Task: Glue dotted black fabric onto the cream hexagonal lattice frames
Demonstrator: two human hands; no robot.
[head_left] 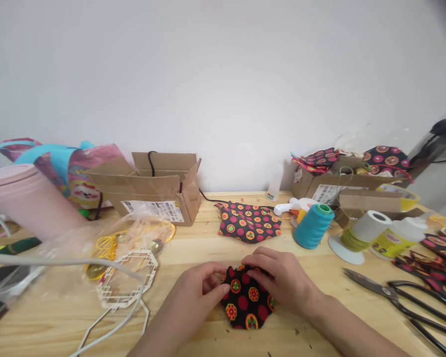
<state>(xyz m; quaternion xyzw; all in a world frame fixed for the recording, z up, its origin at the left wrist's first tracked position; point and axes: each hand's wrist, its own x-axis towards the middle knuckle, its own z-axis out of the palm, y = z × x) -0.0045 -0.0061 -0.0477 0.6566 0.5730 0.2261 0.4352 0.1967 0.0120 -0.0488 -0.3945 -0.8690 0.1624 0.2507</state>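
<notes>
A black fabric piece (248, 303) with red dots and orange and green flower circles is between my hands, low in the middle of the view. My left hand (198, 290) pinches its upper left edge, thumb on top. On the upper right edge, the fingers of my right hand (278, 275) close over the cloth. Behind my hands, another patterned cloth (249, 221) lies on the wooden table (208, 248). A blue thread cone (314, 226) stands to the right of that cloth.
Scissors (392, 292) lie at the right by thread spools (367, 230) and a glue bottle (399, 237). Open cardboard boxes (156, 186) stand at the back. A white lattice frame (128, 280), a grey cable (96, 261) and a pink tumbler (33, 203) are at the left.
</notes>
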